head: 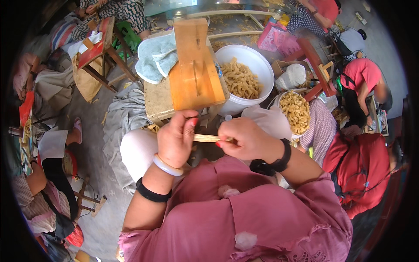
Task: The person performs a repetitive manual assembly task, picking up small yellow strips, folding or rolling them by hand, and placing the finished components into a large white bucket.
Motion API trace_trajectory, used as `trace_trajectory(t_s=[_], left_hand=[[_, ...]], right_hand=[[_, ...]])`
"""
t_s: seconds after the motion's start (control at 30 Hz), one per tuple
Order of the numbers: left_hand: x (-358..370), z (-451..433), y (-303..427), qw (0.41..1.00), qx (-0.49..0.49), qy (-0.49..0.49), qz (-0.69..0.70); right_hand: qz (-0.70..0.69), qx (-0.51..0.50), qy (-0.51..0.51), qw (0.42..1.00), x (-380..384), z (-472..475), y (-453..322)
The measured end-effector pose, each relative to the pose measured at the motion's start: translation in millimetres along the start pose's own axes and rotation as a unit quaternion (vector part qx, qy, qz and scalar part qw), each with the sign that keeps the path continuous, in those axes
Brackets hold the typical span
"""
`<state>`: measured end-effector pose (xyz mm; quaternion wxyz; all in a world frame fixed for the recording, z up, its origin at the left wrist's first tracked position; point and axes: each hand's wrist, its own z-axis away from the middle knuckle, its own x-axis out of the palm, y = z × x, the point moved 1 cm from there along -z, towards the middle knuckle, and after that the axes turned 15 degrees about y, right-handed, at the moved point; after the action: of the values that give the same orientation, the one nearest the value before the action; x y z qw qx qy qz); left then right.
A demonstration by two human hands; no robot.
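Observation:
Between my two hands a pale, straw-coloured flat strip (207,138) is stretched level above my lap. My left hand (178,139) pinches its left end, with the thumb and fingers closed. Its other end goes into my right hand (245,139), whose fingers are curled around it. Just beyond my hands stands a wooden block with an upright board (191,39) on a small wooden table (158,98). A folded light-blue cloth (157,59) lies at the table's left. To the right, a white bucket (266,72) holds many folded tan pieces (240,78).
A second, smaller bucket (278,101) of tan pieces stands nearer on the right. Grey cloth (122,111) hangs left of the table. A red-topped stool (98,44) is at upper left, a red wooden bench (314,65) at upper right. Several people sit around both sides.

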<state>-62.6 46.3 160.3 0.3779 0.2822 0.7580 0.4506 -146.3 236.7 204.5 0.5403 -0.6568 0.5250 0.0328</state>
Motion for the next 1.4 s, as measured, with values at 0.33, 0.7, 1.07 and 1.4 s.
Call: trace_trajectory(t_s=[0.33, 0.7, 1.07, 1.4], left_hand=[[-6, -49, -26, 0.95, -0.255, -0.111, 0.14], [6, -62, -54, 0.993, -0.11, 0.026, 0.042], [4, 2, -37, 0.879, -0.326, -0.246, 0.246], [3, 17, -12, 0.824, -0.287, -0.087, 0.48]], right_hand=[[-0.02, 0.109, 0.063, 0.992, -7, -42, 53], [0.142, 0.11, 0.182, 0.967, -14, -56, 127], [0.114, -0.101, 0.032, 0.988, 8, -1, 32], [-0.063, -0.037, -0.02, 0.997, 21, 17, -2]])
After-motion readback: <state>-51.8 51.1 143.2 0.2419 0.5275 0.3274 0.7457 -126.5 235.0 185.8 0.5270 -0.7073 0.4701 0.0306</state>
